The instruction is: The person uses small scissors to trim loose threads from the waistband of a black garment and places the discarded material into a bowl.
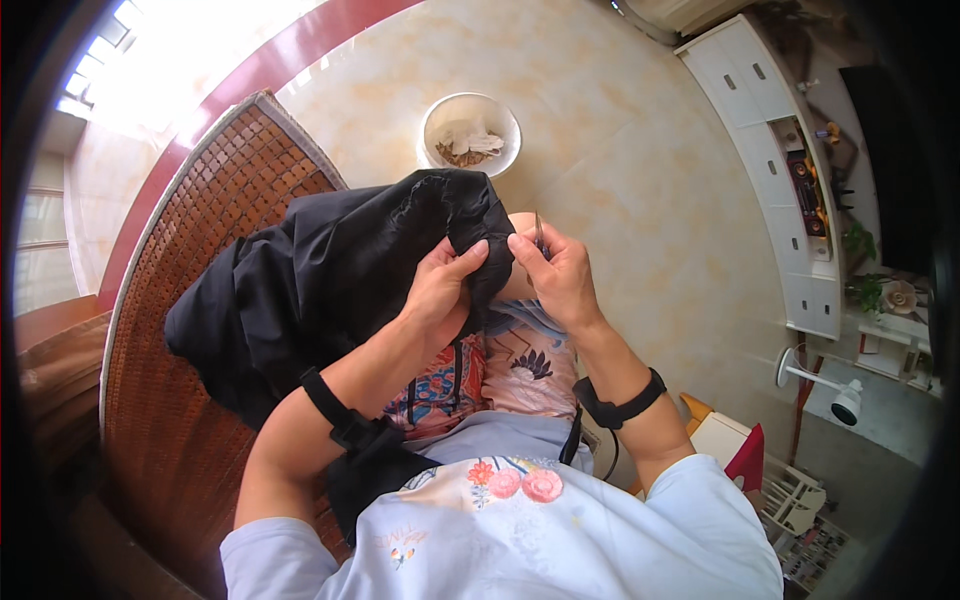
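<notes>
A large piece of black cloth (340, 250), seemingly a garment, lies bunched over my lap and the seat to my left. With thumb and fingers closed, my left hand (443, 280) pinches it near its right end. My right hand (562, 280) is closed on the cloth's right edge, close beside the left hand. A thin, pointed metal tool (539, 230), perhaps small scissors, sticks up from the right hand's fingers; its lower part is hidden. Loose pale threads (408, 200) show along the upper part of the cloth.
On the floor ahead stands a white bin (513, 150) with scraps inside. A brown woven seat mat (150, 330) spreads at my left. White cabinets (745, 130) line the right side, with a white camera on a stand (845, 402) below them.
</notes>
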`<state>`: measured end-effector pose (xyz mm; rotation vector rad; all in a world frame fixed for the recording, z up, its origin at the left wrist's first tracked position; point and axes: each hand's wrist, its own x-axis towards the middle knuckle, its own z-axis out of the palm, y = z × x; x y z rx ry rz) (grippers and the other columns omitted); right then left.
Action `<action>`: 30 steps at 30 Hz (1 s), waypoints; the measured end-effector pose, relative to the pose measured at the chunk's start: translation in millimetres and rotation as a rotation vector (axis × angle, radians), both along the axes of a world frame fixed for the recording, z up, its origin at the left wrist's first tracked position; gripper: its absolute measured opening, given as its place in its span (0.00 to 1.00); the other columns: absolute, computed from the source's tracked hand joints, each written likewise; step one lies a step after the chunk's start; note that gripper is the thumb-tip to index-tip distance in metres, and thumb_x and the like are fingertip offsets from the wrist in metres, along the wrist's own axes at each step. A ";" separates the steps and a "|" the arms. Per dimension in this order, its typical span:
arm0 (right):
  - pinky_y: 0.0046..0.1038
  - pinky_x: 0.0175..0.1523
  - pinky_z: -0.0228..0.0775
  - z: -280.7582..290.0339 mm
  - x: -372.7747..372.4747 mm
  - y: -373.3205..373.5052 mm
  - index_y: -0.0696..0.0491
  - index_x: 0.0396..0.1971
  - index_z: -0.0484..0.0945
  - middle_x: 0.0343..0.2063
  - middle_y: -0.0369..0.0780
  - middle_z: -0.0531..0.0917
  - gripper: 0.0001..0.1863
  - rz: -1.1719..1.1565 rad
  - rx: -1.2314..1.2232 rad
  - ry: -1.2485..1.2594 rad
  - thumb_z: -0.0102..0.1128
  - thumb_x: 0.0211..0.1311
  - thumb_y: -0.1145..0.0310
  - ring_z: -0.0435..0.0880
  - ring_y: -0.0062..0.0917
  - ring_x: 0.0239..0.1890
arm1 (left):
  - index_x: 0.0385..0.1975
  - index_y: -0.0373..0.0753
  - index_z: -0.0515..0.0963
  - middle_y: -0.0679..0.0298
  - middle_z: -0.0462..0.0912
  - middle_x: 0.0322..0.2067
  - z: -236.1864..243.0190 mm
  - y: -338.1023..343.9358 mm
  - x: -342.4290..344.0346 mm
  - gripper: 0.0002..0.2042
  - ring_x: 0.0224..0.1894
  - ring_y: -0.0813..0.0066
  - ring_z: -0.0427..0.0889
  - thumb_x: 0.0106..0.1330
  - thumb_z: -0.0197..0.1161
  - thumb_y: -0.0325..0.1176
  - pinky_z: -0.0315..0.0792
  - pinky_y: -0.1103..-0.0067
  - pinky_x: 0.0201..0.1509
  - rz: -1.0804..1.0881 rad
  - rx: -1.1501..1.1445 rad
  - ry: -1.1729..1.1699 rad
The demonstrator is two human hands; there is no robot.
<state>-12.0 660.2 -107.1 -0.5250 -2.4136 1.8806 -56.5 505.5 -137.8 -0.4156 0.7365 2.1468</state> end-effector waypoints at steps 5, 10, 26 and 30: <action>0.24 0.31 0.64 -2.4 -8.4 -7.8 0.59 0.22 0.75 0.20 0.35 0.73 0.11 -0.079 -0.131 -0.079 0.63 0.59 0.68 0.71 0.19 0.24 | 0.48 0.36 0.72 0.65 0.81 0.40 -0.7 -3.6 -1.3 0.10 0.40 0.78 0.81 0.70 0.56 0.30 0.76 0.79 0.47 -0.039 0.078 0.031; 0.27 0.36 0.65 13.4 -4.8 -0.2 0.59 0.21 0.74 0.22 0.37 0.74 0.10 0.007 0.046 -0.068 0.63 0.57 0.70 0.73 0.25 0.29 | 0.47 0.37 0.73 0.64 0.81 0.39 10.4 -5.1 -4.2 0.10 0.40 0.78 0.81 0.69 0.58 0.30 0.76 0.79 0.47 -0.053 0.042 0.028; 0.15 0.22 0.61 40.2 19.8 13.8 0.59 0.34 0.80 0.19 0.30 0.76 0.13 0.039 0.168 -0.044 0.54 0.69 0.63 0.68 0.10 0.17 | 0.40 0.36 0.77 0.66 0.82 0.33 0.3 8.0 -5.9 0.07 0.34 0.80 0.81 0.65 0.61 0.30 0.75 0.82 0.39 -0.126 -0.104 -0.038; 0.19 0.19 0.63 54.7 23.2 8.1 0.60 0.30 0.81 0.11 0.34 0.76 0.15 0.208 0.242 -0.277 0.52 0.68 0.64 0.71 0.13 0.12 | 0.39 0.36 0.78 0.65 0.83 0.33 1.4 10.1 -3.6 0.07 0.34 0.80 0.81 0.64 0.62 0.30 0.75 0.82 0.39 -0.104 -0.103 -0.013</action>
